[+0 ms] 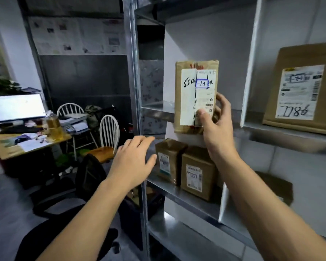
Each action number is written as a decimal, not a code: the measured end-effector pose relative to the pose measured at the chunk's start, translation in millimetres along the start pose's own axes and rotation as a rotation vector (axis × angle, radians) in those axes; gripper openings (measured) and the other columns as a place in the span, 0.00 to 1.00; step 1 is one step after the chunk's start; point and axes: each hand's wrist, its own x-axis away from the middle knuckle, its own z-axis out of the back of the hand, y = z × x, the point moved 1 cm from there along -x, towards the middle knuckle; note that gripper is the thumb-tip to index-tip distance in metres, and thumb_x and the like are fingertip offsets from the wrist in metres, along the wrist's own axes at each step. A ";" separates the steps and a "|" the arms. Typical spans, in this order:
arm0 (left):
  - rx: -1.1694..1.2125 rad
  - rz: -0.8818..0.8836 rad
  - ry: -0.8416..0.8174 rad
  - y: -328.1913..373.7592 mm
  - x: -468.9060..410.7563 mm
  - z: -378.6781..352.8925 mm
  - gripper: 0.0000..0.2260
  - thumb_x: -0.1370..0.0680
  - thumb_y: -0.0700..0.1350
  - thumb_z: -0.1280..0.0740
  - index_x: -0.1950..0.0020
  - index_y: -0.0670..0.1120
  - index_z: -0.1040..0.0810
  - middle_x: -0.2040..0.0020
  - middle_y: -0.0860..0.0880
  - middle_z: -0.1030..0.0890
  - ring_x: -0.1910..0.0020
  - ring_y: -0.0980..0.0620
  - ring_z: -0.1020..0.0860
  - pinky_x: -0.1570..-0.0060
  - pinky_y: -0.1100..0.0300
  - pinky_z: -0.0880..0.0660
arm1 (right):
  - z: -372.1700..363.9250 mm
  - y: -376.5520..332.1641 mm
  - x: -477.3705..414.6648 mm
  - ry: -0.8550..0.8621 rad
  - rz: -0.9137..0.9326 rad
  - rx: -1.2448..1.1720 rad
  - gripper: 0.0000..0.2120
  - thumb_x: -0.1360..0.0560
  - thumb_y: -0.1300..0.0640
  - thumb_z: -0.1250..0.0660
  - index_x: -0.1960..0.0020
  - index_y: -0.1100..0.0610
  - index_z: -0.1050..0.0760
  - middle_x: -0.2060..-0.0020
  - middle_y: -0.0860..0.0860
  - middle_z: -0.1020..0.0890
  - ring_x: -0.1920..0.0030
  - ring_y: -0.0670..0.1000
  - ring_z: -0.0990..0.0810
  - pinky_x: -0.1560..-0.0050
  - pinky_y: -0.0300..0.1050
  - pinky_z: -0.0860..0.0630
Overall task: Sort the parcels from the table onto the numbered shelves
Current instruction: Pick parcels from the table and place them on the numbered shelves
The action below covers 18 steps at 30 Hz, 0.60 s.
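My right hand (214,127) grips a brown cardboard parcel (188,91) by its lower right corner and holds it upright in front of the metal shelf unit's upper shelf (156,107). Its white label carries handwritten marks and a blue-boxed code. My left hand (134,159) hovers open, fingers spread, at the shelf post, left of the parcel and holding nothing. Two small brown parcels (184,166) stand side by side on the shelf below (192,202). A larger brown parcel (301,91) with "7780"-like writing leans in the bay to the right.
The vertical steel post (134,72) of the shelf unit stands between my hands. A white divider panel (252,59) separates the bays. To the left are a desk with a monitor (17,107), white spindle chairs (108,132) and a black office chair (90,178).
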 end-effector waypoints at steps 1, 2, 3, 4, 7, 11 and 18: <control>0.005 -0.026 0.003 -14.5 -16.6 -4.9 0.23 0.20 0.56 0.40 0.26 0.55 0.37 0.31 0.54 0.31 0.33 0.51 0.33 0.34 0.53 0.35 | -12.7 4.3 -15.9 0.022 0.004 0.015 0.24 0.19 0.56 0.34 0.28 0.41 0.38 0.40 0.40 0.22 0.41 0.39 0.21 0.43 0.45 0.19; 0.004 -0.057 -0.001 -28.1 -33.9 -9.6 0.23 0.20 0.56 0.40 0.25 0.55 0.37 0.31 0.54 0.31 0.33 0.51 0.33 0.34 0.53 0.35 | -24.7 8.4 -32.1 0.046 0.010 0.027 0.24 0.19 0.56 0.34 0.29 0.40 0.38 0.40 0.39 0.23 0.41 0.41 0.21 0.43 0.47 0.19; 0.001 -0.089 -0.004 -40.4 -51.5 -13.6 0.23 0.20 0.56 0.40 0.25 0.55 0.37 0.31 0.54 0.31 0.33 0.51 0.33 0.34 0.53 0.35 | -35.9 12.4 -48.0 0.069 0.016 0.044 0.24 0.19 0.55 0.34 0.29 0.39 0.38 0.40 0.39 0.23 0.40 0.42 0.21 0.42 0.49 0.19; 0.001 -0.121 -0.003 -52.1 -69.9 -16.9 0.24 0.20 0.57 0.40 0.25 0.55 0.37 0.31 0.54 0.31 0.33 0.51 0.33 0.35 0.54 0.35 | -47.0 16.4 -64.0 0.088 0.020 0.066 0.24 0.19 0.55 0.34 0.29 0.39 0.38 0.39 0.39 0.24 0.39 0.43 0.21 0.42 0.50 0.19; 0.022 -0.209 -0.004 -81.8 -122.9 -25.7 0.24 0.20 0.57 0.41 0.25 0.55 0.37 0.31 0.54 0.31 0.33 0.50 0.33 0.35 0.53 0.34 | -78.7 35.0 -107.9 0.155 0.013 0.141 0.24 0.19 0.56 0.35 0.27 0.42 0.39 0.37 0.42 0.25 0.38 0.45 0.22 0.42 0.51 0.18; 0.069 -0.314 -0.007 -109.5 -173.1 -39.7 0.23 0.20 0.55 0.40 0.25 0.54 0.37 0.31 0.54 0.31 0.33 0.51 0.33 0.34 0.52 0.34 | -111.6 66.0 -152.6 0.226 -0.037 0.266 0.25 0.19 0.56 0.35 0.26 0.44 0.40 0.34 0.47 0.24 0.38 0.48 0.21 0.44 0.52 0.18; 0.179 -0.376 -0.020 -141.5 -220.0 -68.8 0.23 0.20 0.55 0.41 0.25 0.55 0.38 0.31 0.55 0.33 0.33 0.53 0.34 0.35 0.54 0.36 | -146.7 107.5 -194.6 0.279 -0.126 0.432 0.25 0.19 0.54 0.36 0.26 0.42 0.42 0.35 0.49 0.24 0.39 0.51 0.21 0.51 0.44 0.20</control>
